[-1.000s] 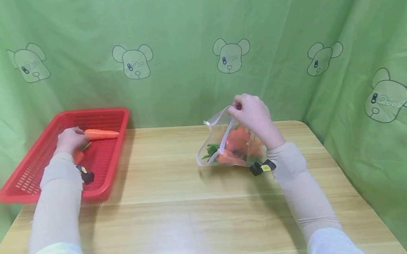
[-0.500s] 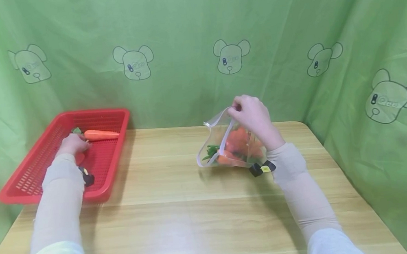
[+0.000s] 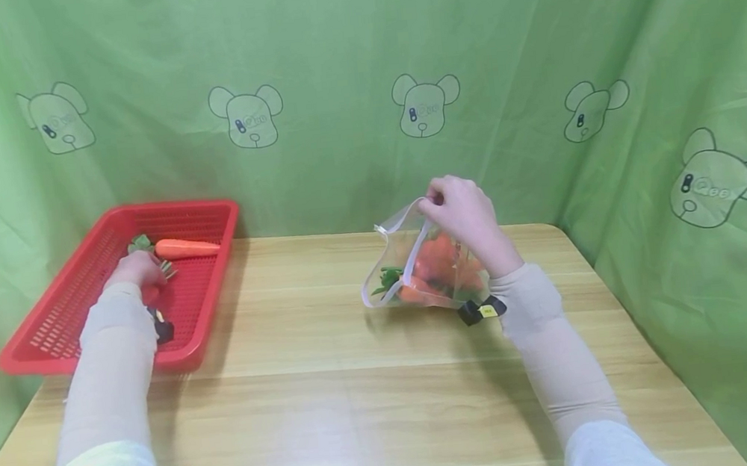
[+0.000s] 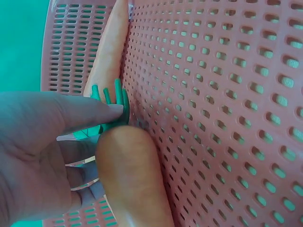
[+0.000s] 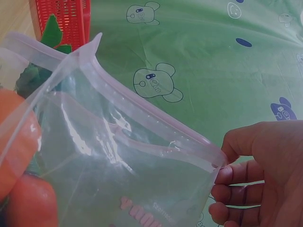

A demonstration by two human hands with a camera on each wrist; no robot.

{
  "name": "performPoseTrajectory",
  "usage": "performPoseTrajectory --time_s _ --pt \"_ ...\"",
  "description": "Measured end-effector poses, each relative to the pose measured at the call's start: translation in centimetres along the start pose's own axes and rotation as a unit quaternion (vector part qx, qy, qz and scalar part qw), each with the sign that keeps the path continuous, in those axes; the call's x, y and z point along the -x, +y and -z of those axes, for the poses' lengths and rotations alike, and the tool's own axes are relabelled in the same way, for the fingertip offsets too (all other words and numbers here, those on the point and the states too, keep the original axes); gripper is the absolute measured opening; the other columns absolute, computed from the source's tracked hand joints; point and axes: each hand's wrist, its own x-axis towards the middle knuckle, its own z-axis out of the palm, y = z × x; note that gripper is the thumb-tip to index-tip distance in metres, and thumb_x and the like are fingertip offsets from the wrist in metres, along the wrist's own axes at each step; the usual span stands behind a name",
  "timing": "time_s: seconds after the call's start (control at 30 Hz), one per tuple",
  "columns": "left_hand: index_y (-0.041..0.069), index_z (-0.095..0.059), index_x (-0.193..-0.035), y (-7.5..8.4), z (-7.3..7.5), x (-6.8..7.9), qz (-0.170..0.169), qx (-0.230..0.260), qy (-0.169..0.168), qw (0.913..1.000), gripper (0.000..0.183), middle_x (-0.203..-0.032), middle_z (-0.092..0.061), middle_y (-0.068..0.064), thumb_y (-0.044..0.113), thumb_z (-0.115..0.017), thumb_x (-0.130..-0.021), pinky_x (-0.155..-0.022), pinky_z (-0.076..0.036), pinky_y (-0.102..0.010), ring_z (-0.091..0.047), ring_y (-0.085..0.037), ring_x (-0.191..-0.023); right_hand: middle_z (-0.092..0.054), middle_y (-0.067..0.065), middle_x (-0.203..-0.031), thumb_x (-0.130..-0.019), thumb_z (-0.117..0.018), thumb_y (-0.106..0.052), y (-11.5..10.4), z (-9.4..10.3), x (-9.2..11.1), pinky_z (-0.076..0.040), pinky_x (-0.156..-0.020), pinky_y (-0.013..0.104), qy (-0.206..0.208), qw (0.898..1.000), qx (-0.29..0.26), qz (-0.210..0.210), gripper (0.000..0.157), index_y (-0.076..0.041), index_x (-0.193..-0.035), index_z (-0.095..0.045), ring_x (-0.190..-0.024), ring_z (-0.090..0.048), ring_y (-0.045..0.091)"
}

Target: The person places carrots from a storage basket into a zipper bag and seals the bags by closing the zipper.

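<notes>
Latest change, against a second ago: slight draw of left hand point(image 3: 132, 271) toward near side of red basket point(image 3: 35, 364), with leafy tuft point(image 3: 140, 243) and short stems point(image 3: 168, 269) now more exposed. Bearing on the work, by judgement: carrot taken by the stems, but not yet clear of the basket.

Item: near carrot point(image 4: 130, 170). Inside red basket, beside its perforated floor. Plump, smooth, orange dulled to brown in the left wrist view; rounded crown, short green stems, tip out of that view.

Item: far carrot point(image 3: 187, 248). Inside red basket, toward its back wall. Long, bright orange, tapering toward the basket's right side.

Item: clear bag point(image 5: 118, 142). On desk point(image 3: 307, 389), well to the right of red basket, with open mouth turned basketward. Pale zip edging, pink lettering; orange-red produce point(image 5: 31, 201) and green leaves point(image 3: 388, 278) within. Cannot tell the count.

Hands: left, inside red basket, grasping near carrot by its stems, thumb uppermost, fingertips partly hidden. Right hand point(image 3: 459, 206), well to the right of red basket, pinching upper edge of clear bag; no visible shift.
</notes>
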Motion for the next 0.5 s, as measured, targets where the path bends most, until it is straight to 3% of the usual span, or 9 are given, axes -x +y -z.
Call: performPoseTrajectory --time_s 0.13,0.2,0.33,0.43,0.5 --pt "-0.006 -0.054 -0.116 -0.1 -0.3 -0.1 0.051 0.111 -0.029 0.9921 0.034 -0.095 -0.058 -0.013 0.005 -0.059 -0.084 -0.068 -0.05 -0.032 -0.053 -0.029 -0.089 -0.06 0.009 -0.083 -0.086 -0.054 -0.021 0.1 0.0 0.0 -0.039 -0.058 0.032 0.001 1.0 -0.001 -0.001 0.015 -0.009 -0.08 -0.061 -0.074 -0.052 0.024" --pt "-0.004 -0.051 -0.123 0.0 -0.3 -0.1 0.065 0.139 -0.031 0.9877 0.038 -0.104 -0.056 -0.014 0.006 -0.058 -0.086 -0.071 -0.051 -0.033 -0.051 -0.029 -0.094 -0.06 0.009 -0.084 -0.086 -0.055 -0.021 0.1 -0.1 0.0 -0.039 -0.058 0.032 -0.001 1.0 -0.001 -0.001 0.015 -0.009 -0.08 -0.061 -0.074 -0.052 0.024" --pt "-0.008 -0.052 -0.125 0.2 0.2 0.0 -0.002 0.039 0.011 0.9992 0.046 -0.118 -0.054 -0.03 0.01 -0.063 -0.085 -0.083 -0.047 -0.046 -0.05 -0.039 -0.102 -0.06 0.009 -0.084 -0.086 -0.055 -0.022 0.1 -0.1 -0.1 -0.04 -0.059 0.032 -0.002 1.0 0.0 0.002 0.015 -0.009 -0.08 -0.061 -0.074 -0.053 0.024" --pt "-0.011 -0.053 -0.123 0.4 0.6 -0.2 -0.036 -0.022 0.054 0.9976 0.048 -0.122 -0.053 -0.034 0.013 -0.064 -0.083 -0.093 -0.042 -0.054 -0.05 -0.045 -0.105 -0.06 0.009 -0.083 -0.086 -0.055 -0.022 0.1 0.0 -0.1 -0.04 -0.059 0.032 -0.002 1.0 0.001 0.002 0.015 -0.009 -0.08 -0.061 -0.074 -0.052 0.024" --pt "-0.011 -0.051 -0.125 0.5 0.8 -0.4 -0.036 -0.019 0.069 0.9968 0.05 -0.124 -0.052 -0.034 0.014 -0.065 -0.084 -0.097 -0.04 -0.057 -0.049 -0.048 -0.109 -0.06 0.009 -0.083 -0.086 -0.055 -0.022 0.1 0.0 0.0 -0.04 -0.059 0.032 0.0 1.0 0.002 0.002 0.015 -0.009 -0.08 -0.061 -0.074 -0.052 0.024"
